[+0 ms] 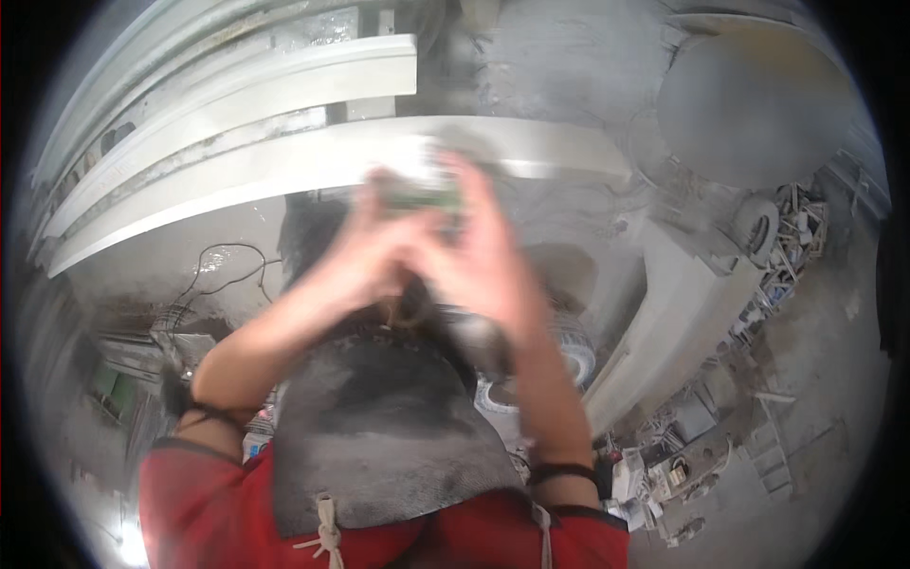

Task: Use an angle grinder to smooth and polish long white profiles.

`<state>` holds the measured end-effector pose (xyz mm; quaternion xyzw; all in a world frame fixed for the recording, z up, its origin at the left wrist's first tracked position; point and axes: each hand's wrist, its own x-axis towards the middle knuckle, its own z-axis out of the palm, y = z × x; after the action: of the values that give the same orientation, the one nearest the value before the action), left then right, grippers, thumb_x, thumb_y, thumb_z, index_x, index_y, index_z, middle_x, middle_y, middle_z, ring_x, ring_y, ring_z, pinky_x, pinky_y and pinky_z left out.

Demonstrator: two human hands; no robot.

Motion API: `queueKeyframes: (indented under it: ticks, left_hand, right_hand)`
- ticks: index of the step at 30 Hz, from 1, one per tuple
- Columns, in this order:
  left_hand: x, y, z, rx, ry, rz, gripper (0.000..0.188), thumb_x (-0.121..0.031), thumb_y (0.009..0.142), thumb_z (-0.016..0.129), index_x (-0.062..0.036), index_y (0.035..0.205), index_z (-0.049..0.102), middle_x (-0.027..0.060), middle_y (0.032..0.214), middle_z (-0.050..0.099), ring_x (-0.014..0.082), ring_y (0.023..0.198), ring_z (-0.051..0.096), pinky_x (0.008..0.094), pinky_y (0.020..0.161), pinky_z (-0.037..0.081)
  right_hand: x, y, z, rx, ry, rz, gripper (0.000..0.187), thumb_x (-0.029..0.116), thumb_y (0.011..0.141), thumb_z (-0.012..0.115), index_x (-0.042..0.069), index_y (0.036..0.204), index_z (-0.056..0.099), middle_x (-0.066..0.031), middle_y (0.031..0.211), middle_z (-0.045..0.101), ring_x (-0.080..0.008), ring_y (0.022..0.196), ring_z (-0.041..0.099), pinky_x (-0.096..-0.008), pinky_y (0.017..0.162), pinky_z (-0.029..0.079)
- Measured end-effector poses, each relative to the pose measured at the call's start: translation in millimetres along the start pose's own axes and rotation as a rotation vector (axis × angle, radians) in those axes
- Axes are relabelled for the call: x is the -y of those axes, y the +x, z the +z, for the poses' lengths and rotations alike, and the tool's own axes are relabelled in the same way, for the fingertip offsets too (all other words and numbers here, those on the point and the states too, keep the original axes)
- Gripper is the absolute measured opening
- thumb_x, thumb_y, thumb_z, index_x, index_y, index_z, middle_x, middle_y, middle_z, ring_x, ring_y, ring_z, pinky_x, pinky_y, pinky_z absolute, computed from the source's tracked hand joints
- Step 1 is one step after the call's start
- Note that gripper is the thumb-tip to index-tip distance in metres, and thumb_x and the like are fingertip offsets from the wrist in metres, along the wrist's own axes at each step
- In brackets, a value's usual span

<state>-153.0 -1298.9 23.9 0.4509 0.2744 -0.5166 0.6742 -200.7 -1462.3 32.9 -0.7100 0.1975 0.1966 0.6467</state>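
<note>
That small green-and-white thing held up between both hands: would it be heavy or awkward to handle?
Probably light: the small green-and-white thing sits high between the fingertips of the left hand and right hand, with no other support. It looks compact, so unlikely to flop, though blur hides its shape. Grey dust coats the long pale slabs nearby, so it may be somewhat slippery.

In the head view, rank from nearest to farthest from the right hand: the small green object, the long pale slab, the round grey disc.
From the right hand:
1. Small green object, blurred, at the fingertips.
2. Long pale slab, just beyond, running left.
3. Round grey disc, far upper right.
</note>
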Motion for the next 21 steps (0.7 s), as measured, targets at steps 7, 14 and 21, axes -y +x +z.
queueKeyframes:
  ticks: [7,14,21]
  left_hand:
    - [14,115,223,0.328,0.345,-0.121,0.118,-0.032,0.078,0.083,-0.003,0.158,0.001,0.0207,0.101,0.065,0.0213,0.064,0.064,0.0317,0.048,0.054]
    - [13,6,39,-0.073,0.259,0.066,0.063,-0.042,0.09,0.063,0.0023,0.134,0.051,0.0115,0.102,0.067,0.0101,0.063,0.063,0.0194,0.042,0.043]
    - [5,114,232,0.294,0.49,-0.284,0.113,-0.045,0.082,0.077,0.0015,0.156,0.005,0.0185,0.118,0.057,0.0187,0.089,0.062,0.0227,0.047,0.045]
  right_hand:
    - [-14,-54,-196,-0.4,0.055,0.228,0.069,0.018,0.093,0.071,0.003,0.151,0.036,-0.0195,0.136,0.058,-0.0289,0.119,0.063,-0.0393,0.098,0.054]
    - [-3,3,-48,0.131,-0.24,-0.043,0.09,0.034,0.085,0.074,0.009,0.156,0.025,-0.0262,0.085,0.071,-0.0475,0.076,0.07,-0.056,0.074,0.057]
    - [-21,-40,-212,-0.213,0.067,0.172,0.071,0.025,0.096,0.069,0.0,0.151,0.032,-0.0227,0.134,0.058,-0.0353,0.119,0.063,-0.0424,0.103,0.052]
